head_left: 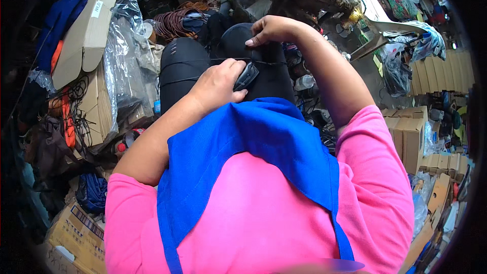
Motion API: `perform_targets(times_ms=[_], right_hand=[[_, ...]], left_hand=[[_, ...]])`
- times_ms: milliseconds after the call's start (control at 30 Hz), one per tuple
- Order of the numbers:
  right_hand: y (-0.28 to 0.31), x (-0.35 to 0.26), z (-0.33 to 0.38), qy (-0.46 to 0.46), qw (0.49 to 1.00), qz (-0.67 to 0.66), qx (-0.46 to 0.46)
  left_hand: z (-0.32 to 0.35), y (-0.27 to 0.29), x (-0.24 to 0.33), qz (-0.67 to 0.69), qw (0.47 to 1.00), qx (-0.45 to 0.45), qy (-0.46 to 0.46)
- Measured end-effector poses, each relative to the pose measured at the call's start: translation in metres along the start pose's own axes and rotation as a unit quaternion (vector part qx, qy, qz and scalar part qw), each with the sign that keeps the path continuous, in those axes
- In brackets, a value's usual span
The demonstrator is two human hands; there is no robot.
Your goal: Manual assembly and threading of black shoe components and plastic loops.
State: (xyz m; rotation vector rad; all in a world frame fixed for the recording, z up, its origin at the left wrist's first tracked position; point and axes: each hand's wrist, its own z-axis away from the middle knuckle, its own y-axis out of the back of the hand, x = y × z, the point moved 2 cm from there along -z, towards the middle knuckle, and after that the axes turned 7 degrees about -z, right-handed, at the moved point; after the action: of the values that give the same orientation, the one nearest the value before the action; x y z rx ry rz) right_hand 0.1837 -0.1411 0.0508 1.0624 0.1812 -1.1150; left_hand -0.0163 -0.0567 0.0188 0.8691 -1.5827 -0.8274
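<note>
The left hand [215, 85] grips a small dark tool [247, 76] in closed fingers, just below a taut thread [223, 60] crossing the black form [253, 66]. The right hand [271, 29] pinches that thread at its fingertips; this looks like mid-trimming or sealing, needing steady tension.

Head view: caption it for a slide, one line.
Left hand holds a small black tool against a black shoe; right hand grips its top.

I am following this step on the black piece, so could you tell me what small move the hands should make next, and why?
Probably draw the small dark tool a little further along the thin thread. The left hand grips that tool against the black rounded piece, while the right hand presses its fingertips on the piece's top edge, right where the thread crosses, so the piece looks steadied for it.
</note>
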Motion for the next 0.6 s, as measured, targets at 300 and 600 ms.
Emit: perform_targets(times_ms=[300,600], right_hand=[[-0.033,0.038,0.007,0.045,0.982,-0.144,0.112],[-0.046,0.007,0.063,0.18,0.936,0.083,0.292]], left_hand=[[0.0,0.001,-0.001,0.066,0.997,0.0,-0.029],[-0.062,0.013,-0.03,0.115,0.99,0.088,0.0]])
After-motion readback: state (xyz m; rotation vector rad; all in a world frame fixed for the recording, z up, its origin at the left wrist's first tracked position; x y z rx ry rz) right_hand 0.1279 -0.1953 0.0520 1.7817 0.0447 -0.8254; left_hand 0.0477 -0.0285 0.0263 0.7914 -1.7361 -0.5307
